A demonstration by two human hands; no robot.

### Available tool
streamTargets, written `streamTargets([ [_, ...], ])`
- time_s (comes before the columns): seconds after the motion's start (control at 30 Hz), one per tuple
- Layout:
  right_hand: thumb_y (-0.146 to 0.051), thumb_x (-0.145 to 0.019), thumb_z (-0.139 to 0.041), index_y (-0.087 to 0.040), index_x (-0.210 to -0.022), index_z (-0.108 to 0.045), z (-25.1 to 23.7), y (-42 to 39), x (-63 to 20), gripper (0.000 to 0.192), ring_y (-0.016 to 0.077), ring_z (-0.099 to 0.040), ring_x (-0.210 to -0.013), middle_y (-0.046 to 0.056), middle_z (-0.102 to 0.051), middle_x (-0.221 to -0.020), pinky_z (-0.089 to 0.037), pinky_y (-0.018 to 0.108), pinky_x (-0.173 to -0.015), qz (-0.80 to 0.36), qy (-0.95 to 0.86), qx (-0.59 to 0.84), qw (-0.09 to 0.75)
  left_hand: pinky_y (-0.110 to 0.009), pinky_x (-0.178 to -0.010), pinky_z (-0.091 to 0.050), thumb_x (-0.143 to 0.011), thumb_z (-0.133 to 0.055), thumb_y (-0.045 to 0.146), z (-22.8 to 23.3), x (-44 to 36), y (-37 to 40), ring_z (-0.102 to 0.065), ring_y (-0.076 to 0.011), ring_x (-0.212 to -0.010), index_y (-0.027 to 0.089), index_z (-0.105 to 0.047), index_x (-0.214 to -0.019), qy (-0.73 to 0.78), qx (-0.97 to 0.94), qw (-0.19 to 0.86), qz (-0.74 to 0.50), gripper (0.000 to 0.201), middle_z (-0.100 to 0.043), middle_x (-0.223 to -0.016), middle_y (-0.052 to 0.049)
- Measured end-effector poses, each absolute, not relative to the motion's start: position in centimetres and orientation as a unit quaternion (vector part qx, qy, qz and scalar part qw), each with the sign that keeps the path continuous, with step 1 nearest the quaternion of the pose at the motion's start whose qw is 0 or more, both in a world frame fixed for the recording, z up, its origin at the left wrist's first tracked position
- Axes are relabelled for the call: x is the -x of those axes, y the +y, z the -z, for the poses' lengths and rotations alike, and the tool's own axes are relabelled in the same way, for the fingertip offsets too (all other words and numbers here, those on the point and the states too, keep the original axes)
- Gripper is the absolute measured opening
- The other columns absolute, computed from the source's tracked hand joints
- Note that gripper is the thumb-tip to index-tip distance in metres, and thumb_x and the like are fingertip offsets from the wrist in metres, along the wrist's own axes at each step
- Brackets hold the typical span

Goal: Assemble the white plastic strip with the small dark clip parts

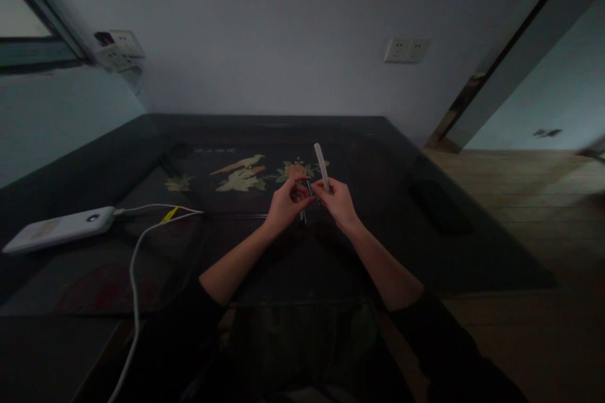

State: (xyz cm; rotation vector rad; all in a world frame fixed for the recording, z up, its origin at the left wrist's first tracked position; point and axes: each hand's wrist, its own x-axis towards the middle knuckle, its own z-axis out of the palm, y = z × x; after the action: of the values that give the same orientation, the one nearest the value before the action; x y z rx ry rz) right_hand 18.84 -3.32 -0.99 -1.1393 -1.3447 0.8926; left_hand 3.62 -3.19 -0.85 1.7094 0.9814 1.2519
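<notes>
Two hands meet above the middle of the table (425,201), both busy. Right hand (338,200) is closed around the lower end of a white stick (322,165), which points up and slightly away. Left hand (285,203) pinches a small dark piece (310,187) at fingertip level, right against the stick's base. Too dim to tell what the piece is, or whether it's joined to the stick.

Risks, as I read it:
- Both grips are fingertip-only and held in the air, not resting on the table. A slip drops the piece onto dark glass, where it'd be hard to spot in this light.
- The stick is held at one end, so the free end could swing if the hands twist against each other.

Around:
- White cable (135,277) runs from the near edge up to a white power bank (59,228) by the left edge; yellow tag at the plug. Well apart from the hands, but a left elbow could snag it.
- Far side: painted bird-and-flower panel (241,173) under the glass, directly beyond the hands.
- Wall sockets (406,50) behind the far edge.
</notes>
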Motion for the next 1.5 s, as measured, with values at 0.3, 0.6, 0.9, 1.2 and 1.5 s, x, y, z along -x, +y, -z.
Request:
streamTargets([
  [0.3,-0.048,-0.074,-0.069,-0.017,-0.076,-0.065,0.8,-2.7,-20.2,0.031,0.0118,-0.043,-0.054,-0.002,-0.052,-0.060,-0.032,0.024,-0.050,-0.359,-0.574,0.477,0.561,-0.023,-0.063,-0.047,-0.085,-0.065,0.043,0.0,-3.7,-3.5,-0.068,-0.0147,-0.073,0.017,-0.057,-0.111,0.323,-0.574,0.575,-0.485,0.038,-0.072,-0.086,-0.005],
  [0.6,-0.052,-0.069,-0.074,-0.016,-0.076,-0.064,-1.2,-3.7,-20.5,0.039,0.0083,-0.038,-0.048,-0.004,-0.049,-0.055,-0.028,0.023,-0.047,-0.451,-0.603,0.433,0.497,-0.022,-0.061,-0.050,-0.079,-0.071,0.052,-0.2,-3.6,-3.4,-0.068,-0.0141,-0.069,0.015,-0.061,-0.093,0.324,-0.455,0.719,-0.414,0.041,-0.073,-0.086,-0.009],
  [0.9,-0.051,-0.067,-0.078,-0.015,-0.078,-0.066,-1.8,-4.1,-20.7,0.040,0.0102,-0.052,-0.055,-0.002,-0.057,-0.061,-0.034,0.022,-0.049,-0.518,-0.607,0.414,0.438,-0.026,-0.070,-0.052,-0.075,-0.076,0.053,-0.1,-2.9,-3.3,-0.069,-0.0167,-0.080,0.016,-0.064,-0.090,0.281,-0.475,0.752,-0.361,0.042,-0.072,-0.093,-0.009],
  [1.2,-0.051,-0.069,-0.077,-0.015,-0.075,-0.064,-2.4,-4.5,-21.1,0.039,0.0086,-0.046,-0.052,-0.002,-0.057,-0.060,-0.031,0.022,-0.049,-0.553,-0.629,0.377,0.395,-0.027,-0.074,-0.051,-0.063,-0.085,0.049,0.0,-2.2,-3.1,-0.068,-0.0172,-0.083,0.017,-0.059,-0.079,0.268,-0.499,0.754,-0.334,0.045,-0.069,-0.086,-0.005],
  [1.5,-0.049,-0.069,-0.077,-0.015,-0.077,-0.067,-1.9,-4.2,-21.4,0.036,0.0111,-0.053,-0.058,0.000,-0.062,-0.066,-0.036,0.023,-0.054,-0.554,-0.638,0.375,0.383,-0.025,-0.074,-0.051,-0.060,-0.089,0.042,-0.7,-1.7,-3.1,-0.067,-0.0149,-0.079,0.015,-0.058,-0.074,0.255,-0.514,0.761,-0.302,0.044,-0.067,-0.079,-0.004],
])
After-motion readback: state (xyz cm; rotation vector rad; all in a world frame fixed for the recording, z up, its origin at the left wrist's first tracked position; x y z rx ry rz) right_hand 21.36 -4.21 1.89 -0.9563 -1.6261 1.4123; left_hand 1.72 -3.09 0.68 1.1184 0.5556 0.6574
